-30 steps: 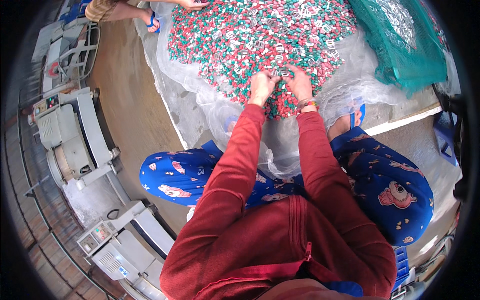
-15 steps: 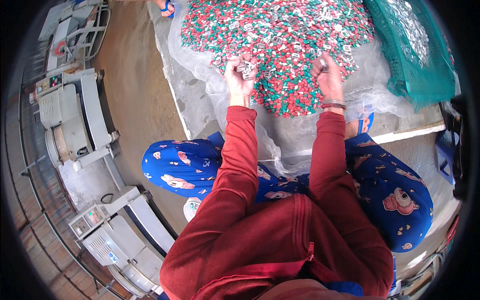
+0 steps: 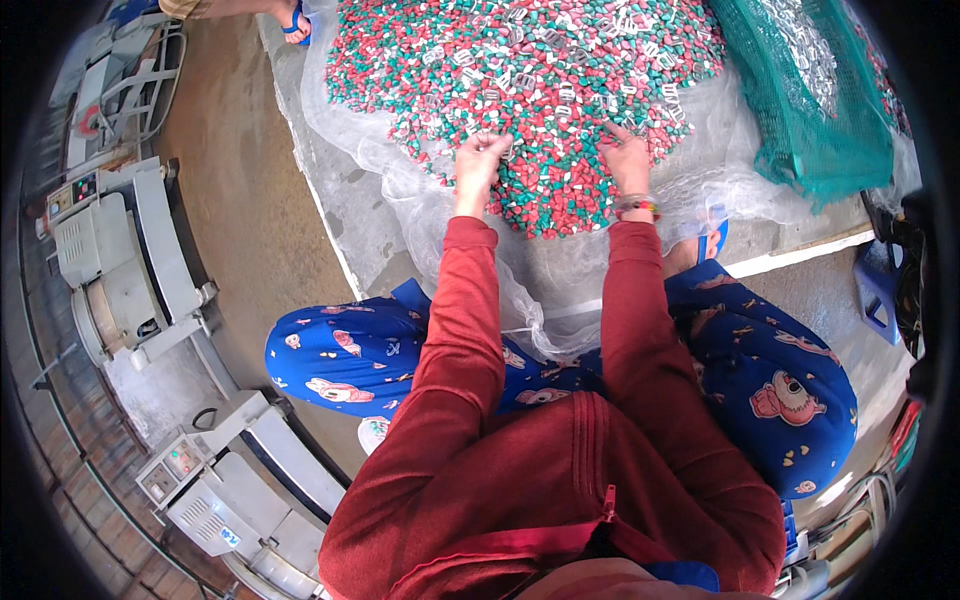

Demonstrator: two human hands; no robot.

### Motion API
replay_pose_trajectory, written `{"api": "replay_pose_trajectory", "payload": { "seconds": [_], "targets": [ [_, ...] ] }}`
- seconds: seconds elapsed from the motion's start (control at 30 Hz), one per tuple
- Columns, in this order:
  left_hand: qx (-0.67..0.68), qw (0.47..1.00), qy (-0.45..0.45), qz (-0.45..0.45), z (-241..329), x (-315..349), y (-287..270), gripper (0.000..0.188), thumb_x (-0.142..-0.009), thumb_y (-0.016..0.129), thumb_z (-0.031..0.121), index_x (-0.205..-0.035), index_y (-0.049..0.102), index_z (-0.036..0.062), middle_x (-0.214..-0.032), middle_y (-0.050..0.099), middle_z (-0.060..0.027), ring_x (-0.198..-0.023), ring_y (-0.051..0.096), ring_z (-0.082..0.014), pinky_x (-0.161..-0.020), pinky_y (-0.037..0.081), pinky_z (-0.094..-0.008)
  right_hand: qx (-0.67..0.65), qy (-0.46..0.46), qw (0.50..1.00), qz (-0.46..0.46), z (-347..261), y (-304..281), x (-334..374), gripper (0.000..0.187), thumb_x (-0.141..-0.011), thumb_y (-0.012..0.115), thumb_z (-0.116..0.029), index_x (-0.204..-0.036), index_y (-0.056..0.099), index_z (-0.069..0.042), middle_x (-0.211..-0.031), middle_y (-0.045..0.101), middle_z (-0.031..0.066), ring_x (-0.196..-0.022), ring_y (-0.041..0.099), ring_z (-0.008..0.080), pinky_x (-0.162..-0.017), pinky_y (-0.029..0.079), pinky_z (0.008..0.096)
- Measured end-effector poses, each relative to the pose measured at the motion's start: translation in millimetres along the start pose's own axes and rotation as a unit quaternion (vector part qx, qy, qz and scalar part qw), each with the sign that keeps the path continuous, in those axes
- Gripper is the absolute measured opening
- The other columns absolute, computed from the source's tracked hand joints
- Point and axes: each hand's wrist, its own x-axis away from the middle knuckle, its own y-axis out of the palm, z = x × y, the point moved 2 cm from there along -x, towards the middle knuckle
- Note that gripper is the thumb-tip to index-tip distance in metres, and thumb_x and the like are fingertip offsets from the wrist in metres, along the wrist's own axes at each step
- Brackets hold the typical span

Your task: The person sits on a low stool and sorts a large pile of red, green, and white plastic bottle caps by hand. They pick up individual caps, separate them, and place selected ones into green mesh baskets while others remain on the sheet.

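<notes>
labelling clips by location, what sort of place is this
Likely a parts-finishing workshop: grey machines with control panels line the left, a heap of red, green and white pellets mixed with silvery slotted buckles lies on sheer netting, and green mesh holds more silvery pieces.

Slvr slotted buckles lie scattered among red/grn/wht chips.

Left grip and right grip reach forward, apart

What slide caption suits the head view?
Left hand and right hand over small red, green and white chips scattered with silvery buckles, beside green netting.
</notes>
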Motion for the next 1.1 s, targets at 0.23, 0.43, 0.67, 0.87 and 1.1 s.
{"api": "replay_pose_trajectory", "payload": {
  "seconds": [0.23,0.43,0.67,0.87,1.1],
  "targets": [
    [-0.365,0.914,0.102,0.147,-10.6,3.5,14.9,0.025,-0.083,0.066,0.023,-0.092,0.066,-0.0002,-0.081,0.069,-0.0133,-0.074,0.066,-0.0282,-0.069,0.05,-0.0383,0.044,-0.063,0.994,-0.075,-9.4,43.3,9.4,0.035,-0.077,0.063,-0.017,-0.112,0.068,-0.019,-0.092,0.068,0.0163,-0.086,0.067,0.0281,-0.076,0.052,0.0372],
    [0.341,0.936,-0.01,-0.088,26.8,9.9,0.1,0.022,-0.093,0.057,0.029,-0.081,0.051,0.0118,-0.07,0.044,0.0026,-0.056,0.04,-0.0063,-0.039,0.025,-0.0184,-0.183,-0.137,0.963,-0.142,-21.2,40.3,16.7,0.037,-0.076,0.071,-0.011,-0.113,0.067,-0.012,-0.067,0.061,0.0014,-0.06,0.052,0.007,-0.059,0.044,0.026],
    [0.536,0.795,0.028,-0.282,73.3,33.6,4.9,0.026,-0.09,0.054,0.025,-0.107,0.055,0.0048,-0.086,0.052,-0.0077,-0.073,0.05,-0.0183,-0.039,0.042,-0.0209,-0.178,-0.137,0.974,-0.032,-11.0,22.4,3.9,0.033,-0.08,0.068,-0.017,-0.113,0.067,-0.011,-0.073,0.066,0.0071,-0.062,0.057,0.0131,-0.06,0.046,0.0303],
    [0.352,0.911,-0.044,-0.211,75.6,28.3,27.6,0.04,-0.096,0.049,0.036,-0.117,0.055,0.0026,-0.078,0.057,-0.0058,-0.058,0.05,-0.0153,-0.039,0.037,-0.0204,0.065,-0.087,0.994,-0.028,-24.5,58.3,32.6,0.03,-0.078,0.068,-0.023,-0.108,0.067,-0.018,-0.086,0.069,0.0145,-0.084,0.066,0.0334,-0.073,0.053,0.041],
    [-0.347,0.93,0.106,-0.05,66.0,-11.9,76.7,0.035,-0.095,0.045,0.032,-0.104,0.062,0.0024,-0.086,0.066,-0.0164,-0.083,0.064,-0.0313,-0.072,0.05,-0.0415,-0.417,-0.006,0.907,0.055,-9.8,45.5,30.0,0.005,-0.077,0.07,-0.008,-0.082,0.07,-0.006,-0.06,0.058,-0.0015,-0.051,0.051,0.0098,-0.048,0.04,0.0251]
  ]
}}
